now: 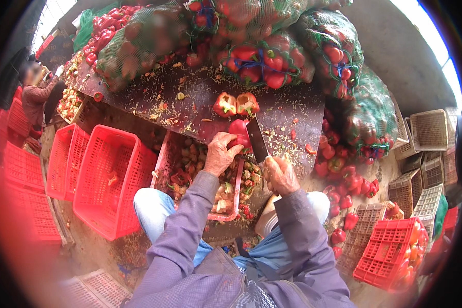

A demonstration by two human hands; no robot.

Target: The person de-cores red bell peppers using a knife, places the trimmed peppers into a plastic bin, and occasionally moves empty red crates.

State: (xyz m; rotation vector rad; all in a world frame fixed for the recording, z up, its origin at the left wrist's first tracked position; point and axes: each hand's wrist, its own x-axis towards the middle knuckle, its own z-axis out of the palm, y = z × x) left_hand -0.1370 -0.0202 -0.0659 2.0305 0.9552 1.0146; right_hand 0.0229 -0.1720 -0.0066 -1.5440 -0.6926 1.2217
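My left hand [222, 153] grips a red bell pepper [239, 130] at the near edge of a dark, seed-strewn board [200, 88]. In my right hand [281, 175] is the handle of a kitchen knife [257, 139], its broad blade slanting up and left beside the pepper's right side. Whether the blade touches the pepper, I cannot tell. Just beyond, two halves of a cut pepper [247, 104] lie with their pale insides facing me. Below my left hand, between my knees, a pink crate [236, 192] holds cores and pepper scraps.
Green mesh sacks of red peppers [261, 63] line the board's far side. Red plastic crates [111, 181] stand at left. Loose peppers [348, 184] lie on the floor at right, near a tilted red crate [385, 250] and beige crates [429, 131]. A person [38, 92] sits at far left.
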